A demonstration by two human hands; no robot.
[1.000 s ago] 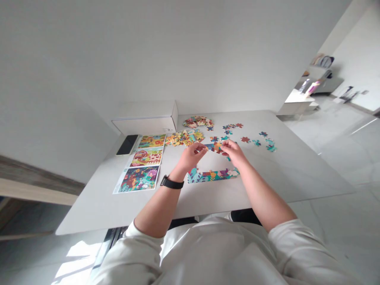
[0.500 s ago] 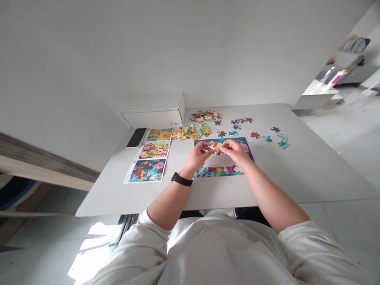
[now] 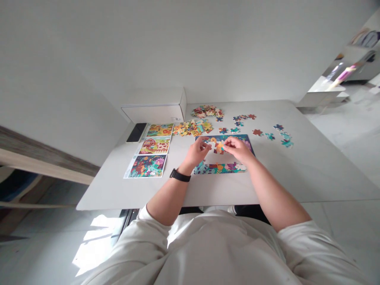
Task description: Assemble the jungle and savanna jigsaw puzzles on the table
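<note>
Partly assembled puzzle (image 3: 212, 169) on the table (image 3: 285, 170): leafy teal near strip, dark-blue far border. Between them, the right hand (image 3: 239, 151) pinches an orange-and-brown cluster (image 3: 219, 148); whether the left hand (image 3: 197, 152) grips anything cannot be told. Loose pieces (image 3: 257, 132) lie beyond.

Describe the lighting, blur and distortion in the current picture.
Head view: a sunlit patch of floor at lower left is nearly white; head view: items at far right look smeared; head view: sleeves seem stretched toward the bottom edge; head view: the orange puzzle pieces by the right hand are too soft for fine detail.
</note>
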